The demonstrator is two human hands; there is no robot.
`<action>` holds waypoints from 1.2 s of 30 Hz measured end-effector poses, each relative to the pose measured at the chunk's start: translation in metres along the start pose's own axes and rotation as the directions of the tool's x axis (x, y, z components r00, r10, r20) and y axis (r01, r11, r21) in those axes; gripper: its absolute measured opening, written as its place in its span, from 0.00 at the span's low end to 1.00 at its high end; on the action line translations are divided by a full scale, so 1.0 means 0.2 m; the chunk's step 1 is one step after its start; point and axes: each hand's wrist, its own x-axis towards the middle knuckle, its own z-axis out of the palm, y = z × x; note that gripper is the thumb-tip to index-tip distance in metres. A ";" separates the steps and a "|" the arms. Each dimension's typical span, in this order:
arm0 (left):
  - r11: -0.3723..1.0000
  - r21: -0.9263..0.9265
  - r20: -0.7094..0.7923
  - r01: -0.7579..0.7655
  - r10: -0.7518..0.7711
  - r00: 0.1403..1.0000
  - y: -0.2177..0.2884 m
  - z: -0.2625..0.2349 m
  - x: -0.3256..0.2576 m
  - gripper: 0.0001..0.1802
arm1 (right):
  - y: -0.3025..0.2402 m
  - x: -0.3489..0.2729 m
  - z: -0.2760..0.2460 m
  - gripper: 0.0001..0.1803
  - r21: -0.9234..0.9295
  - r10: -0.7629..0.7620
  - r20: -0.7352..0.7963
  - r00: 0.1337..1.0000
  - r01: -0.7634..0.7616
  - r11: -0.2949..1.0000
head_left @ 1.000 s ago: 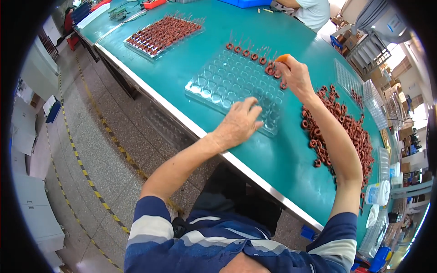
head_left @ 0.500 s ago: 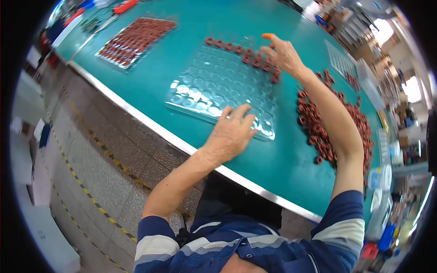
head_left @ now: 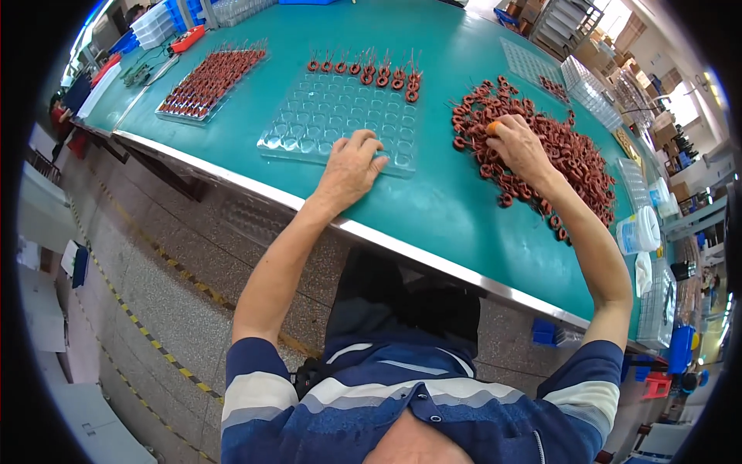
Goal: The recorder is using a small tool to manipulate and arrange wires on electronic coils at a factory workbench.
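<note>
Red rings [head_left: 576, 158] in a loose pile, right side of the green table [head_left: 440, 209]; more along the far edge of the clear tray [head_left: 325, 108], left of the pile. Right hand [head_left: 522, 149] at the pile, fingertips drawn together; hold on any ring, impossible to tell. Left hand [head_left: 352, 166] at the tray's near edge, fingers loosely bent, apparently around nothing. Farther left, a filled tray [head_left: 185, 118]. Probable step: picking from the pile. Required next: a light pinch on ring, not wires.
</note>
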 end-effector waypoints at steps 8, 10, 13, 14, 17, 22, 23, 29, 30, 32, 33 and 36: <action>0.999 0.050 0.020 -0.014 0.014 1.000 -0.02 0.00 0.00 0.11 | 0.05 -0.16 -0.09 0.08 0.061 0.137 -0.113 0.984 -0.130 0.990; 0.996 0.083 0.028 -0.019 0.016 0.999 -0.03 0.00 -0.01 0.11 | 0.04 -0.20 -0.10 0.09 0.070 0.115 -0.092 0.989 -0.108 0.992; 0.995 0.101 0.026 -0.023 0.021 0.999 -0.02 0.00 0.00 0.10 | 0.05 -0.27 -0.13 0.11 0.081 0.134 -0.057 0.989 -0.129 0.988; 0.994 0.105 0.030 -0.033 0.030 0.999 -0.01 0.01 0.00 0.10 | 0.05 -0.29 -0.14 0.12 0.058 0.146 -0.044 0.988 -0.143 0.988; 0.996 0.083 0.018 -0.046 0.044 0.999 0.01 0.02 0.01 0.09 | 0.05 -0.33 -0.20 0.12 0.103 0.203 -0.043 0.978 -0.198 0.975; 0.996 0.090 0.016 -0.027 0.025 1.000 -0.01 0.00 -0.02 0.08 | 0.20 -0.31 -0.34 0.08 0.031 0.258 -0.263 0.930 -0.259 0.965; 0.996 0.092 0.023 -0.022 0.020 1.000 0.01 0.00 -0.01 0.08 | 0.27 -0.32 -0.40 0.08 0.004 0.303 -0.318 0.898 -0.318 0.948; 0.996 0.092 0.060 -0.005 -0.001 0.998 0.04 -0.03 0.01 0.07 | 0.66 -0.38 -0.46 0.16 0.171 0.699 -0.217 0.682 -0.678 0.715; 0.996 0.083 0.058 -0.018 0.013 0.998 0.04 -0.02 0.02 0.07 | 0.74 -0.39 -0.44 0.18 0.158 0.701 -0.200 0.685 -0.683 0.713; 0.996 0.087 0.070 0.009 -0.015 0.997 0.04 -0.02 0.02 0.08 | 0.87 -0.38 -0.35 0.25 0.152 0.722 -0.165 0.672 -0.706 0.692; 0.997 0.076 0.066 0.009 -0.014 0.998 0.04 -0.02 0.02 0.08 | 0.90 -0.35 -0.32 0.28 0.101 0.740 -0.127 0.660 -0.734 0.672; 0.998 0.052 0.093 0.026 -0.031 0.995 0.05 -0.03 0.03 0.08 | 0.99 -0.30 -0.22 0.27 0.109 0.746 -0.095 0.659 -0.738 0.666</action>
